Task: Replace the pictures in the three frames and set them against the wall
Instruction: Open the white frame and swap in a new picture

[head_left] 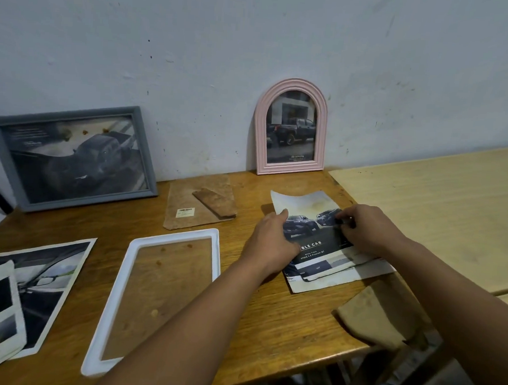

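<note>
"TOYOTA" on picture in pink arched frame [290, 126], "BLE CAB" on car brochure [318, 242]

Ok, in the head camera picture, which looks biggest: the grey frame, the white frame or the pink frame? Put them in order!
Largest to smallest, as they look:
1. White frame, though it lies nearest the camera, which inflates it.
2. Grey frame, close in size, so its order with the white one is unsure.
3. Pink frame, clearly smallest.

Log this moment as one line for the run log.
hands: left hand and right hand hold car picture | white frame: flat, empty | backing board: off | pink frame, grey frame: against wall
</note>
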